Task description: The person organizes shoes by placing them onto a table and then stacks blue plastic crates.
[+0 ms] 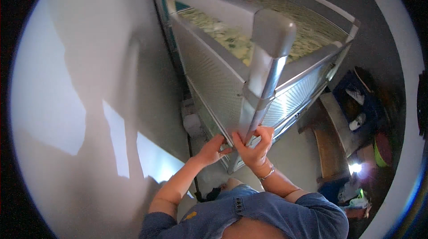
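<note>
A tall metal cabinet (214, 55) with pierced side panels and a patterned top stands before me, its rounded corner post (262, 75) facing me. Low on the near corner, my left hand (214, 150) touches the lower edge of the left side panel, thumb and fingers bent around it. My right hand (255, 145), with a bracelet on its wrist, rests on the corner post just right of it, thumb and forefinger spread to either side of the post. Whether either hand holds a small part cannot be seen.
A pale wall (100, 71) bearing shadows runs along the left. On the right stand a wooden bench (329, 152) and a blue container (347, 105) with shoes. A bright light (355, 168) shines beside plastic bags (359, 200). A dark cable or pole lies behind my left arm.
</note>
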The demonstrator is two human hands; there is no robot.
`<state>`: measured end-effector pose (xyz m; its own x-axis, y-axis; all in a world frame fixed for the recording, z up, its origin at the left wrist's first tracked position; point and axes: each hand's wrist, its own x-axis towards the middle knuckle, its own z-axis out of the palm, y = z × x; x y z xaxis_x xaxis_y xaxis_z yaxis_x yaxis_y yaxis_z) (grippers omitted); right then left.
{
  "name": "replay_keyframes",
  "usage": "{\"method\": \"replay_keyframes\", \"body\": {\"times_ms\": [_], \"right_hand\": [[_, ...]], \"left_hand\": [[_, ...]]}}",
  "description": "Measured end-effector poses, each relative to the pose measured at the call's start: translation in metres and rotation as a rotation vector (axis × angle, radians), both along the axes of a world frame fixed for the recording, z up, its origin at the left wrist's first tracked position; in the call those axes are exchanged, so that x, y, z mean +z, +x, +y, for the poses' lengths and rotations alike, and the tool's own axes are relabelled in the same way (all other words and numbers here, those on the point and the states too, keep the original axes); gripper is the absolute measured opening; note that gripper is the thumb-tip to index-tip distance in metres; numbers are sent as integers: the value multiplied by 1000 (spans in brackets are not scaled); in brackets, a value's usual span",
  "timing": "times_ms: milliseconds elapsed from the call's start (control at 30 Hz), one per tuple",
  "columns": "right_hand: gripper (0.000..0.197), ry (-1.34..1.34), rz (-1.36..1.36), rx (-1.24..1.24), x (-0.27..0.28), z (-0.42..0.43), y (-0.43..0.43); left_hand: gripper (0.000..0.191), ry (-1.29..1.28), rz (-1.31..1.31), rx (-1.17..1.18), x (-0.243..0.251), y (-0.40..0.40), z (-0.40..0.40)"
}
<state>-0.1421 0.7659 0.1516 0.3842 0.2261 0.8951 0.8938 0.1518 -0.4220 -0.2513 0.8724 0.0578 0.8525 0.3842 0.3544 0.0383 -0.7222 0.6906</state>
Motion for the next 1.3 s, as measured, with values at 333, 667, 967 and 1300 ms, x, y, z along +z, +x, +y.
{"method": "replay_keyframes", "body": {"times_ms": [333, 667, 967, 1300], "right_hand": [[58, -18, -113, 76, 2, -13, 8], [49, 67, -133, 155, -4, -9, 11], [59, -118, -165, 155, -16, -30, 25], [44, 64, 104, -170, -59, -17, 61]], "left_hand": [[32, -27, 103, -32, 37, 1, -19], [32, -73, 39, -55, 11, 2, -8], [35, -16, -42, 70, -8, 16, -27], [41, 218, -78, 180, -46, 88, -41]]}}
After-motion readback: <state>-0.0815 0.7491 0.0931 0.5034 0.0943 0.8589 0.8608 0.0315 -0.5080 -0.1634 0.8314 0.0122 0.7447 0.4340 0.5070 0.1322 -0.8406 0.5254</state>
